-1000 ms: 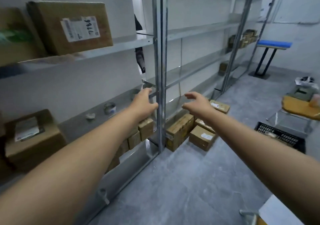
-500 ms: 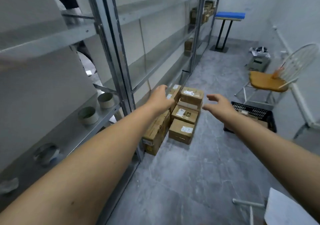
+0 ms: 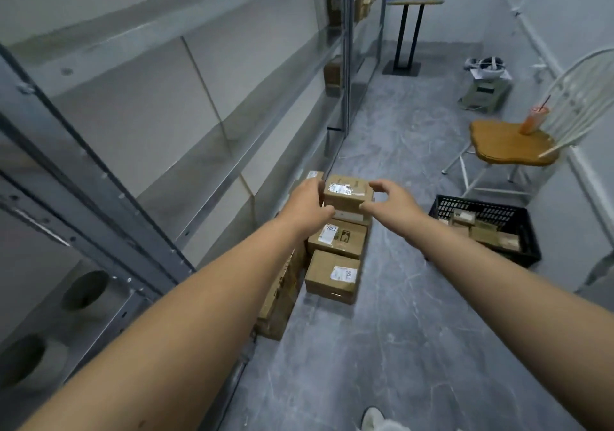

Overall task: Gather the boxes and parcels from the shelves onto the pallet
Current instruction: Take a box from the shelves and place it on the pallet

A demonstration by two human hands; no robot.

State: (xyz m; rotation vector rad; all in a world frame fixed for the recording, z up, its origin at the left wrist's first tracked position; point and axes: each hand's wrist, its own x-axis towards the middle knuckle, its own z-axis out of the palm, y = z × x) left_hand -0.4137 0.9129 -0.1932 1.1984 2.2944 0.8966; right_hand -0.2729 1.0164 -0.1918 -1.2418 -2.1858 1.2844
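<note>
Left hand [image 3: 307,206] hides top box's [image 3: 347,194] 9 o'clock end; I cannot confirm grip. Label [image 3: 339,188] print too blurred to read.

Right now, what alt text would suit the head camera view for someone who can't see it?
Two bare arms reach out, left hand and right hand flanking the top box of a cardboard stack on the floor beside metal shelves. A black crate of parcels and a chair stand to the right.

Cardboard boxes [image 3: 333,274] on grey floor [image 3: 398,331]
</note>
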